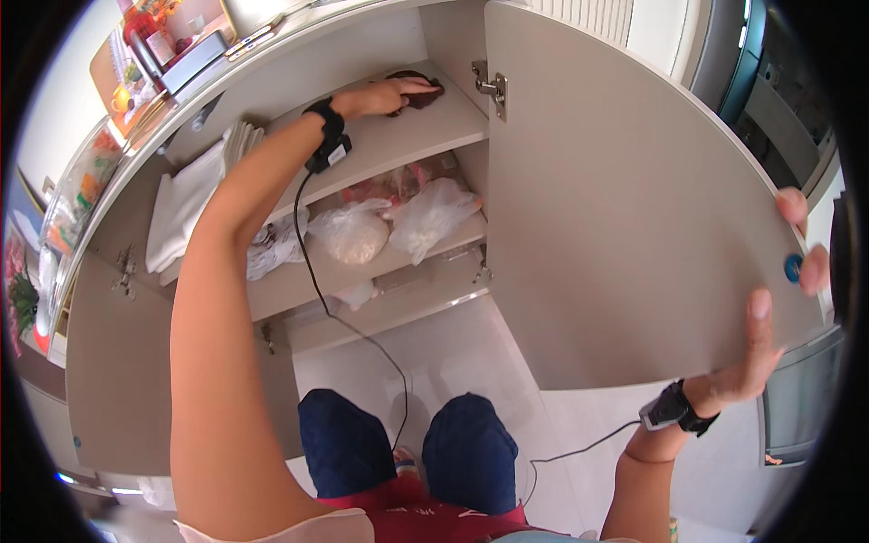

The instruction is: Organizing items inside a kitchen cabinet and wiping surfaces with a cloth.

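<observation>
My left hand (380,96) presses a dark brown cloth (425,99) flat on the upper shelf (407,139) of a cabinet, near its right inner wall. At the far right my right hand (767,339) holds the edge of the open cabinet door (631,203), thumb on its inner face and fingertips beside a small blue round piece (793,269). Each wrist wears a black strap with a small cabled device. Folded white cloths (187,197) lie at the left of the same shelf, partly behind my left forearm.
Plastic bags (349,231) with contents fill the middle shelf (285,295). A second door (119,366) stands open at the left. A bottle (146,37) and a grey box (195,62) are on the cabinet top. A black cable (366,337) hangs before my knees.
</observation>
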`<state>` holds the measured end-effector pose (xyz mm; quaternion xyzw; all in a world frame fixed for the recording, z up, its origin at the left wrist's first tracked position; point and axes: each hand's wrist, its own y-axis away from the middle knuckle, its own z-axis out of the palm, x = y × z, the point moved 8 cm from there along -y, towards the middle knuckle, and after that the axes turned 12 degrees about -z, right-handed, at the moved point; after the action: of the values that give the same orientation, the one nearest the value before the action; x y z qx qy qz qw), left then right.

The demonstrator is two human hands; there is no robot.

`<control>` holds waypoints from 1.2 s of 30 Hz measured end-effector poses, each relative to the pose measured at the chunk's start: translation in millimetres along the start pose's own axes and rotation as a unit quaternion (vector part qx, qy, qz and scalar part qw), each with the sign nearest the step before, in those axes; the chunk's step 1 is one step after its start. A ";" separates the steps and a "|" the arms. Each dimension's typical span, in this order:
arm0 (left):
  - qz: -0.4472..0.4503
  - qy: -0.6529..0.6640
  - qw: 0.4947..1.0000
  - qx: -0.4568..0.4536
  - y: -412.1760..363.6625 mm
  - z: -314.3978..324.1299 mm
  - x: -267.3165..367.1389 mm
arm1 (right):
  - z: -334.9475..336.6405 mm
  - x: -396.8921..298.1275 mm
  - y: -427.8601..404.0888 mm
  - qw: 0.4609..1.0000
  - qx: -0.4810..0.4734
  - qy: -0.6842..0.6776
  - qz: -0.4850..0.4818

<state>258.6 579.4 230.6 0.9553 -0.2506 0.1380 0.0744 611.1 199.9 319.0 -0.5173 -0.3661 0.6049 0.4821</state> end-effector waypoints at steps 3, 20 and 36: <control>0.062 0.127 0.989 0.029 58.4 22.7 63.2 | 6.1 -10.3 -12.7 0.999 -0.039 0.003 0.003; -0.031 0.701 0.631 0.332 146.7 47.1 148.0 | 6.6 -14.5 -9.7 0.996 -0.079 0.000 0.036; 0.088 0.596 0.598 0.528 134.5 -26.3 217.3 | 7.9 -9.6 -9.4 0.997 -0.064 0.019 0.037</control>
<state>367.3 369.3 330.8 0.5058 -0.1169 0.7913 -0.3231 605.2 193.7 332.1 -0.5716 -0.3761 0.5875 0.4321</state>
